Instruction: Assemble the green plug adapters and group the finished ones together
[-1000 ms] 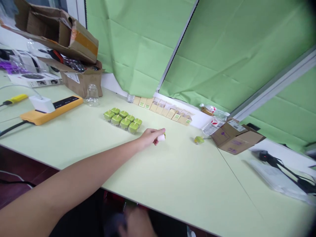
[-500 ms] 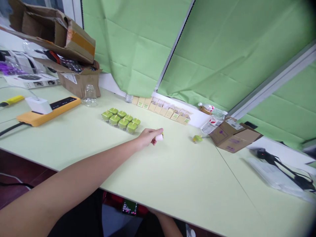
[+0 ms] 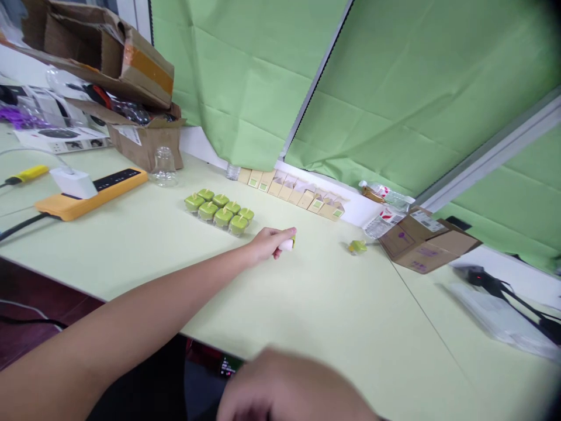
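Note:
My left hand (image 3: pixel 268 244) reaches out over the middle of the table, its fingers closed around a small white cylinder (image 3: pixel 287 244) with a yellow-green edge. Most of that cylinder is covered by the fingers. To its left stands a block of small clear molds with green tops (image 3: pixel 222 217), short pale sticks poking up from them. One similar green-topped piece (image 3: pixel 358 247) lies by itself to the right. Low at the front edge is my right hand (image 3: pixel 291 386), smeared by motion, its fingers not readable.
A row of small cardboard boxes (image 3: pixel 293 192) lines the back under green curtains. An orange power strip (image 3: pixel 94 193), a clear jar (image 3: pixel 163 166) and stacked cartons (image 3: pixel 144 143) stand left. At right are a brown box (image 3: pixel 423 240), plastic bottles (image 3: pixel 385 213) and black cables (image 3: pixel 504 292).
My right hand has risen from below the table edge into view at the front. The left hand keeps its hold on the white cylinder, and the view has shifted slightly.

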A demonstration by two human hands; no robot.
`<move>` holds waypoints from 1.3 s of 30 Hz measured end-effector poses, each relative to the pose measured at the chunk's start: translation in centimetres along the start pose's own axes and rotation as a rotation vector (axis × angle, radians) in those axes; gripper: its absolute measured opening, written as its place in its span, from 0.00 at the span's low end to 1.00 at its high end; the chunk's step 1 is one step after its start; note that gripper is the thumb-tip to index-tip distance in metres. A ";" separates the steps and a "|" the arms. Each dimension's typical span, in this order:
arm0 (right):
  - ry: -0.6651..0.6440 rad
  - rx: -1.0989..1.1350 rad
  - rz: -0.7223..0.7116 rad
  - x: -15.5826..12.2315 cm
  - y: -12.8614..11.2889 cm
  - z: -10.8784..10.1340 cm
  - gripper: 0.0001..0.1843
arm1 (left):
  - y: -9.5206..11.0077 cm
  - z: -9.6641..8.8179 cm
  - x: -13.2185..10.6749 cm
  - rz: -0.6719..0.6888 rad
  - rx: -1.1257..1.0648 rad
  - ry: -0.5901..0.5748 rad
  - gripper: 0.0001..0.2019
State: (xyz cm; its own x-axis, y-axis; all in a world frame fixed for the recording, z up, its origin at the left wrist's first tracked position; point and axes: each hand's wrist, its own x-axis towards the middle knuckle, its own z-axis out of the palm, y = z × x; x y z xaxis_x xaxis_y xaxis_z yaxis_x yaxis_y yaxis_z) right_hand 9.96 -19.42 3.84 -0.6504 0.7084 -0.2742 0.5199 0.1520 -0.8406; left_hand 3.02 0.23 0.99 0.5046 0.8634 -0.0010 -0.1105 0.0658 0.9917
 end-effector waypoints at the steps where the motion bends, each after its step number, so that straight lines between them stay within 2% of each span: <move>1: 0.244 0.010 -0.061 0.3 -0.3 -2.4 0.11 | 0.0 0.0 -0.1 0.026 0.014 0.001 0.28; 4: 1.028 0.002 -0.154 2.5 1.1 -10.0 0.15 | -0.1 -0.1 -0.2 0.109 0.074 -0.009 0.28; 5: 1.187 -0.008 -0.147 3.5 2.2 -12.0 0.15 | -0.2 -0.1 -0.2 0.125 0.104 -0.008 0.28; 6: 1.262 0.002 -0.127 4.4 3.4 -13.4 0.15 | -0.2 -0.2 -0.2 0.137 0.135 -0.002 0.28; 7: 1.236 0.051 -0.109 5.1 4.7 -14.3 0.16 | -0.3 -0.2 -0.1 0.149 0.164 0.003 0.28; 8: 1.136 0.137 -0.099 5.7 5.9 -14.7 0.17 | -0.4 -0.3 -0.1 0.161 0.192 0.007 0.28; 11: 0.925 0.374 -0.126 6.1 7.6 -14.1 0.19 | -0.3 -0.4 -0.1 0.194 0.259 0.015 0.29; 14: 0.879 0.543 -0.152 5.7 7.0 -13.3 0.19 | 0.0 -0.5 -0.3 0.182 0.300 0.031 0.30; 20: 0.687 0.758 -0.077 4.7 5.6 -13.4 0.15 | 0.6 -0.9 -0.9 0.188 0.379 -0.021 0.28; 25: 0.675 0.819 0.027 4.5 5.9 -13.5 0.14 | 1.0 -0.5 -1.6 0.179 0.407 -0.155 0.22; 28: 0.711 0.835 0.049 4.8 6.2 -13.6 0.13 | 1.4 -0.3 -1.9 0.162 0.393 -0.211 0.23; 32: 0.759 0.861 0.058 4.9 6.4 -13.7 0.11 | 1.4 -0.4 -1.8 0.174 0.415 -0.251 0.26; 36: 0.740 0.861 0.062 4.5 6.2 -14.0 0.12 | 0.6 -0.6 -1.5 0.194 0.494 -0.254 0.17; 39: 0.824 0.844 -0.017 4.2 6.2 -14.4 0.13 | 0.3 -0.8 -1.1 0.245 0.548 -0.222 0.14</move>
State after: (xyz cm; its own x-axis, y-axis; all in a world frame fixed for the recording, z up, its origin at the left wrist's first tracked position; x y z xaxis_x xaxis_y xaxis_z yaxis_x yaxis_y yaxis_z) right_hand 18.48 -5.57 4.19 0.0608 0.9889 -0.1358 -0.2179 -0.1196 -0.9686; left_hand 1.76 -0.35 1.23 0.6919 0.6931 0.2023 0.1792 -0.4363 0.8818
